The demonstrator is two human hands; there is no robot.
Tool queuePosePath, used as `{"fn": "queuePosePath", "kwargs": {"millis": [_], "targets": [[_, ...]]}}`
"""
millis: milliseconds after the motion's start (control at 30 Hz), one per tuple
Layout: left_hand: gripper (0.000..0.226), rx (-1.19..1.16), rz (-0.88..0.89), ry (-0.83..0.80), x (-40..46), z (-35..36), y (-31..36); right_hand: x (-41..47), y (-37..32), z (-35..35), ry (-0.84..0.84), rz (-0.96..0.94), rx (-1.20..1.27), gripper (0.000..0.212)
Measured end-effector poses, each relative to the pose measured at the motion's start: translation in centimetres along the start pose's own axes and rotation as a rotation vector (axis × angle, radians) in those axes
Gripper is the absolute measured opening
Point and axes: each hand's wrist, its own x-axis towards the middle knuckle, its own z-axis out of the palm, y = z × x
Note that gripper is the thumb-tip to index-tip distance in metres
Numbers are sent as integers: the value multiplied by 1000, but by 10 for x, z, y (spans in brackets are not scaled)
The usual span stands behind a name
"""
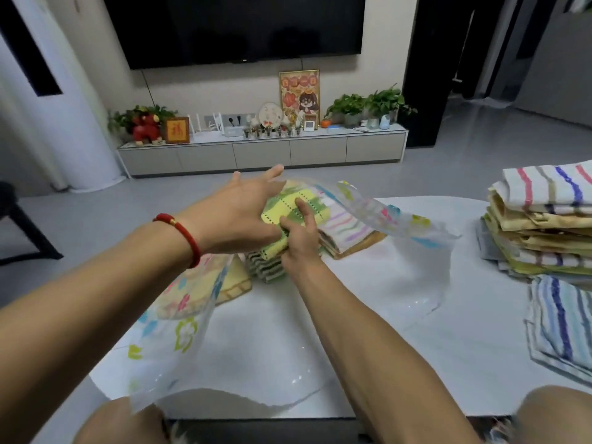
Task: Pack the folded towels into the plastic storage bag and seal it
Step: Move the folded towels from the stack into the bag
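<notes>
A clear plastic storage bag (400,270) printed with coloured flowers lies open on the white table (474,363), its mouth toward me. Both of my arms reach inside it. My left hand (238,216), fingers spread and straight, lifts the bag's upper sheet over the towels. Beneath it, my right hand (299,238) grips a folded yellow-green towel (288,203) on top of a stack of folded towels (266,267) inside the bag. A pastel-striped towel (347,229) lies to the right of them in the bag, and a yellow one (237,280) to the left.
A tall pile of folded towels (541,225) stands at the table's right edge, with a blue-striped towel (563,325) lying in front of it. My knees (121,421) show at the table's near edge. A TV cabinet (262,152) stands across the grey floor.
</notes>
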Motion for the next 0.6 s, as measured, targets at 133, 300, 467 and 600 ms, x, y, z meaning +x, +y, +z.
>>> {"fn": "queuePosePath", "kwargs": {"millis": [133, 300, 467, 600], "targets": [[79, -14, 16, 36, 0, 6, -8, 8, 49, -27, 71, -23, -657, 66], [76, -20, 21, 29, 1, 12, -9, 13, 57, -33, 218, -135, -707, 60], [72, -31, -22, -2, -1, 13, -5, 7, 53, -36, 220, -109, -783, 62], [78, -17, -46, -21, 0, 15, -2, -3, 32, -41, 84, -35, -941, 66]]}}
